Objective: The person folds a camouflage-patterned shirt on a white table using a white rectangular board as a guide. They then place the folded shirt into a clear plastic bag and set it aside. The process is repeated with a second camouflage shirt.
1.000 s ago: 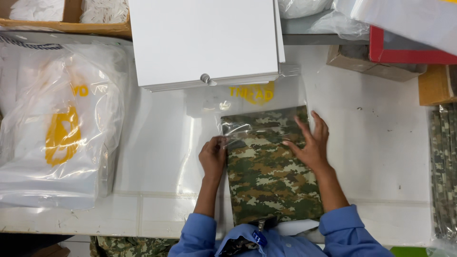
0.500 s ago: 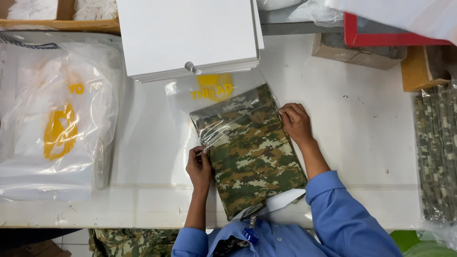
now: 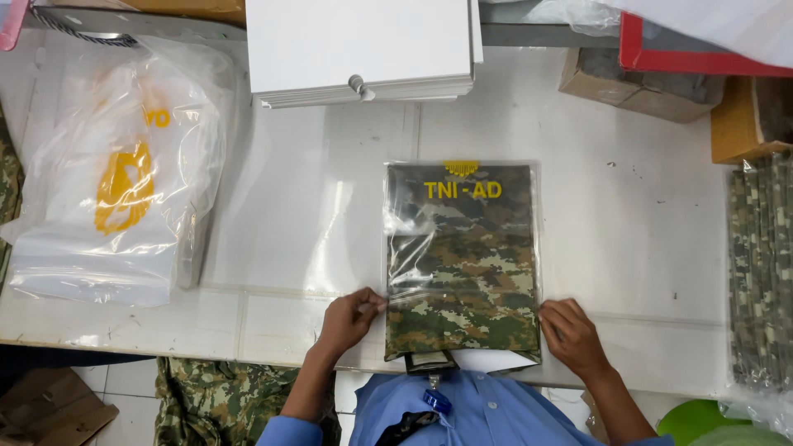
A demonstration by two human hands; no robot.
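Note:
A folded camouflage garment [image 3: 462,272] lies straight on the white table [image 3: 636,223], most of it inside a clear plastic bag [image 3: 396,215] with yellow print at its far end. The garment's near end sticks out of the bag's open mouth. My left hand [image 3: 349,318] pinches the bag's near left edge. My right hand [image 3: 570,334] rests at the near right corner of the package, fingers against the bag's edge.
A stack of white boards [image 3: 363,41] lies at the far middle. A pile of clear bags with yellow print [image 3: 116,173] sits at the left. Cardboard boxes [image 3: 636,83] and a red-edged tray [image 3: 702,58] stand far right. Bagged camouflage items [image 3: 760,272] lie at the right edge.
The package has turned from a tilt to lie straight, and the garment sits deeper in the bag. Both hands have moved back to the near corners of the bag.

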